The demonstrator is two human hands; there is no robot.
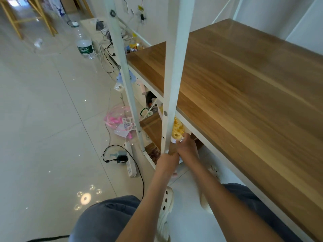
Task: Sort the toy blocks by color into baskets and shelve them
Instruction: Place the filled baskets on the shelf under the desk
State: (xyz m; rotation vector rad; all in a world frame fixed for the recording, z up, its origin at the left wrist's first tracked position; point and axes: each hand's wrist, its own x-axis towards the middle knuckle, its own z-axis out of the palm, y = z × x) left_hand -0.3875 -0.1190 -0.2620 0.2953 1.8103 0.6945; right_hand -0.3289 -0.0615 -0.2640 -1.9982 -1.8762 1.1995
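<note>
Basket: white basket (174, 139) of yellow blocks (178, 131), on a lower shelf board beneath the upper wooden shelf (244, 75), just behind the white upright (170, 95).
Right hand (186, 145): nearer, fingers closed on the basket's near rim; basket lies ahead, inward.
Left hand (168, 158): fingers hidden, grip unclear.
Hidden: basket's far end, lower board's depth.

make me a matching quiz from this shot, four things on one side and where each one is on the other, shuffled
Things:
1. basket of yellow blocks
2. water bottle
3. power strip
4. left hand

Places:
A. floor, upper left
B. at the white shelf post's base
C. under the wooden shelf, at the right hand
D. floor, by the shelf's foot

Pairs: 1-C, 2-A, 3-D, 4-B
</note>
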